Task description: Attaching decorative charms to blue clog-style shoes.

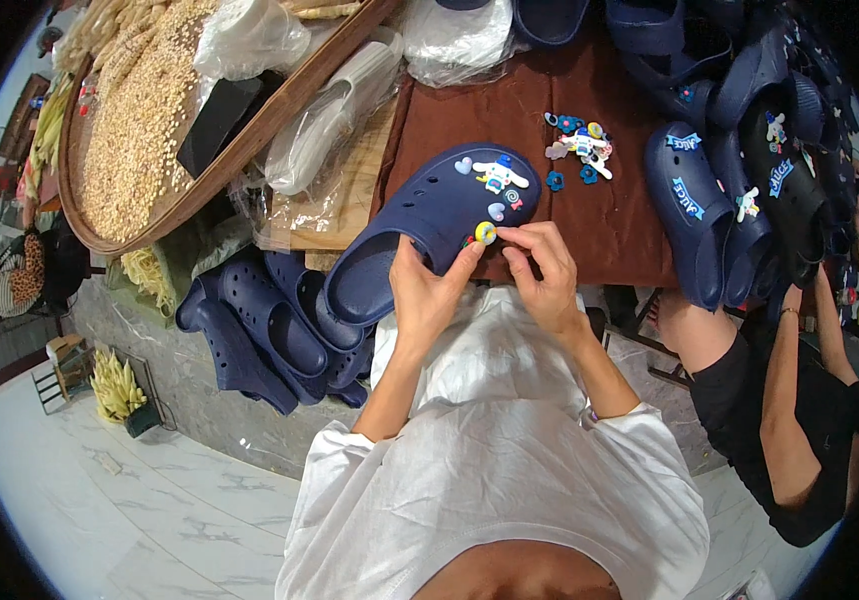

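A navy clog [429,203] lies at a slant on the brown cloth [489,105], its toe toward the far right. My left hand [424,300] grips the clog's near side, with the thumb up by a yellow round shoe charm [485,233]. My right hand [546,280] is closed in a pinch at that charm's right edge. Beside it on the clog sit a pale heart charm [496,212] and a small red-and-green piece, partly hidden by my left thumb. A white cartoon charm [499,176] is set nearer the toe. Loose charms [586,145] lie in a pile beyond the clog.
A big woven tray [239,148] of pale kernels and a plastic-wrapped light clog [324,125] stand at the far left. Several navy clogs [269,315] are heaped at left. Decorated clogs [689,210] line the right, where another person [789,410] sits close by.
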